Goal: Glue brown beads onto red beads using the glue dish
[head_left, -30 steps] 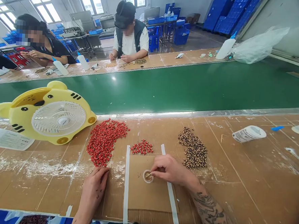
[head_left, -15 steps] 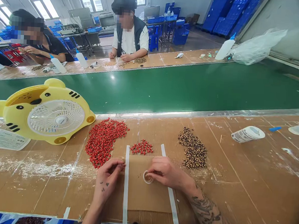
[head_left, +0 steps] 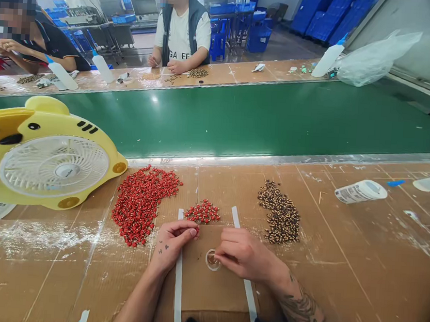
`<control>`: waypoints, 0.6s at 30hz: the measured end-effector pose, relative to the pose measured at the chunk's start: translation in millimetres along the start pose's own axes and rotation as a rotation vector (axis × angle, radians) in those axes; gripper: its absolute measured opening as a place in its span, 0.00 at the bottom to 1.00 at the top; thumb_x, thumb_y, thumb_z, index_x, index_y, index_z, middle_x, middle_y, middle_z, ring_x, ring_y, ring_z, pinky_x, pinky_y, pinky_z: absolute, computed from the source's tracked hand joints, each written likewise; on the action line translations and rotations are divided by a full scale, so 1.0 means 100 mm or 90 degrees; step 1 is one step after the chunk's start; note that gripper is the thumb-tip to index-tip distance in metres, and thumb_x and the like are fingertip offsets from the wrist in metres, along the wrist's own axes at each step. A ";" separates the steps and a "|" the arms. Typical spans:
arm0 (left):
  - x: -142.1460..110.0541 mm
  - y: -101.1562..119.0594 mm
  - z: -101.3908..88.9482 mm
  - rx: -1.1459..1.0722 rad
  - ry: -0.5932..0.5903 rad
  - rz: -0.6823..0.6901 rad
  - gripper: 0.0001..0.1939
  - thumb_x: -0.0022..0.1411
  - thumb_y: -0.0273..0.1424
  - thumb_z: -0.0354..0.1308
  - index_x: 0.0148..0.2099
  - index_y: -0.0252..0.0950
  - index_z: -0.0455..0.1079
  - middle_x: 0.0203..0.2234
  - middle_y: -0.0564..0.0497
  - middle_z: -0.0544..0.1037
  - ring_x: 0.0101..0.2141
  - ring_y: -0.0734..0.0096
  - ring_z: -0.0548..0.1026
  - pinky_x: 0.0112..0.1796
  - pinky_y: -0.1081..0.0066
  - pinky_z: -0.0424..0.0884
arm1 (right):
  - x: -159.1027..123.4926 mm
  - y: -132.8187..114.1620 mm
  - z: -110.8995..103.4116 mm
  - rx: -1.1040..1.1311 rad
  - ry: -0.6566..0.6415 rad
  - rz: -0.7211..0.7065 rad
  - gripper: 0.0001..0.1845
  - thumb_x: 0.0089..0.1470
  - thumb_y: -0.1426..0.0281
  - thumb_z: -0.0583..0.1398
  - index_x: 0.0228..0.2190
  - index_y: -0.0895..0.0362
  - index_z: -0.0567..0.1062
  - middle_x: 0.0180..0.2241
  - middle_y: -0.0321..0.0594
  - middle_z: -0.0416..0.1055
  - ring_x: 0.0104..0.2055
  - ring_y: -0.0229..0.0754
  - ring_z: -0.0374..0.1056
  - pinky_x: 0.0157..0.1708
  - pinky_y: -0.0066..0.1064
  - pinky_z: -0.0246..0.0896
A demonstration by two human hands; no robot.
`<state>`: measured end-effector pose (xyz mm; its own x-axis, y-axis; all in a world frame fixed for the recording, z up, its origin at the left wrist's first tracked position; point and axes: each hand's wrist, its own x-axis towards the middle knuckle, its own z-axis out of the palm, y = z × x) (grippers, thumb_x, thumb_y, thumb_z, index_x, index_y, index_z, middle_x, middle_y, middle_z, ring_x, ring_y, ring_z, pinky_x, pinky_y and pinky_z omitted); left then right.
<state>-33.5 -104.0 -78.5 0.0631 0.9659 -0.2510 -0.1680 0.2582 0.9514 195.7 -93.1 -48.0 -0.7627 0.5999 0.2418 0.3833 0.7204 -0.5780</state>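
My left hand [head_left: 172,241] is pinched shut just below a small heap of red beads [head_left: 203,212]; what its fingertips hold is too small to make out. My right hand [head_left: 243,255] is closed in a pinch beside a small clear round cup [head_left: 212,260] on a cardboard sheet [head_left: 210,287]. A large pile of red beads [head_left: 139,202] lies to the left. To the right lies a pile of brown-and-gold beads [head_left: 280,217]. Two white strips [head_left: 177,285] edge the cardboard sheet.
A yellow tiger-shaped fan [head_left: 43,162] sits at the left. A white bottle [head_left: 361,191] lies on its side at the right. The green conveyor belt [head_left: 239,119] runs behind the bench. Two other people [head_left: 183,28] work across it, with squeeze bottles [head_left: 328,58] and a plastic bag [head_left: 370,61].
My left hand moved up and right from the bench edge to the small red heap and pinched shut. My right hand stayed at the cup. The view tilted down.
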 end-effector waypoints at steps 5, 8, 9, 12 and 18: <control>-0.04 0.04 0.02 -0.018 -0.018 -0.029 0.07 0.50 0.30 0.69 0.34 0.34 0.81 0.30 0.47 0.83 0.29 0.70 0.78 0.35 0.72 0.74 | -0.02 -0.02 -0.07 0.048 -0.012 0.008 0.13 0.61 0.72 0.56 0.24 0.57 0.74 0.21 0.37 0.66 0.26 0.39 0.61 0.26 0.30 0.51; -0.05 0.08 0.06 -0.018 -0.029 -0.056 0.07 0.51 0.29 0.68 0.34 0.33 0.81 0.26 0.48 0.83 0.28 0.70 0.78 0.34 0.73 0.73 | -0.05 -0.02 -0.15 0.136 0.055 0.037 0.11 0.60 0.71 0.59 0.25 0.57 0.75 0.21 0.36 0.68 0.25 0.37 0.62 0.26 0.29 0.53; -0.05 0.08 0.07 -0.016 -0.033 -0.062 0.06 0.51 0.29 0.68 0.34 0.33 0.81 0.26 0.48 0.82 0.28 0.70 0.78 0.34 0.74 0.73 | -0.06 -0.02 -0.17 0.167 0.101 0.051 0.10 0.59 0.71 0.60 0.26 0.57 0.75 0.21 0.36 0.69 0.25 0.37 0.62 0.27 0.28 0.54; -0.05 0.08 0.09 -0.014 -0.045 -0.071 0.06 0.52 0.29 0.67 0.34 0.33 0.81 0.25 0.49 0.82 0.26 0.71 0.77 0.33 0.74 0.72 | -0.06 -0.04 -0.18 0.232 0.235 0.106 0.08 0.58 0.72 0.61 0.27 0.58 0.77 0.21 0.36 0.70 0.24 0.35 0.63 0.26 0.27 0.56; -0.06 0.07 0.10 0.001 -0.056 -0.067 0.04 0.52 0.28 0.67 0.33 0.33 0.81 0.23 0.50 0.81 0.25 0.73 0.75 0.31 0.75 0.71 | -0.01 -0.07 -0.07 0.242 0.295 0.181 0.07 0.57 0.72 0.62 0.27 0.58 0.78 0.21 0.37 0.71 0.24 0.36 0.64 0.26 0.28 0.57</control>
<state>-25.0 -107.9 -68.1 0.1660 0.9281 -0.3331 -0.1549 0.3582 0.9207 197.9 -96.0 -38.8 -0.3234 0.8974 0.3002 0.2617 0.3897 -0.8830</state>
